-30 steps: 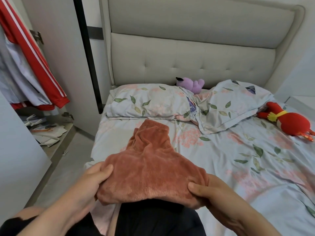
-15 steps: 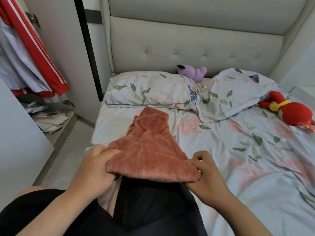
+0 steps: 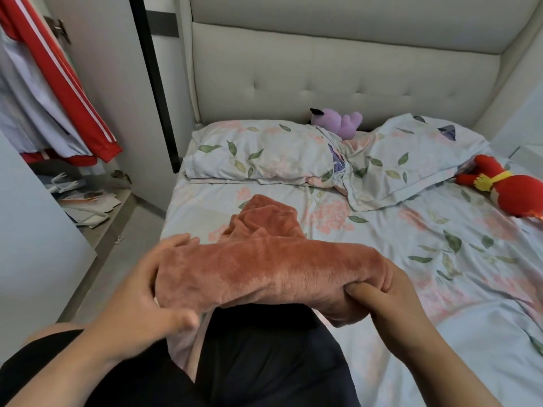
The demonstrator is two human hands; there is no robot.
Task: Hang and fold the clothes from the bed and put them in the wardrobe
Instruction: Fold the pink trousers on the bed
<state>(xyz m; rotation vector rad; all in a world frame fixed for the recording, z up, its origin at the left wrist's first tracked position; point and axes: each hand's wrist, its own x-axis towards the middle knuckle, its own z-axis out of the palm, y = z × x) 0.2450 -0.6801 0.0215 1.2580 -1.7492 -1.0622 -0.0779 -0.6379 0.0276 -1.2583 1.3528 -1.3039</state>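
Soft, light rust fleece garment, limp near the pillow, held folded by left hand and right hand, each grip closed on an end.

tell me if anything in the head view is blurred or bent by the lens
Head view: the left hand is slightly motion-blurred at thumb and fingertips; the fleece garment stays sharp; the wide lens tilts the headboard and wardrobe edges; lighting is soft, no glare.

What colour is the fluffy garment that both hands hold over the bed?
The fluffy fleece garment is plain rust orange, seen best in the head view.
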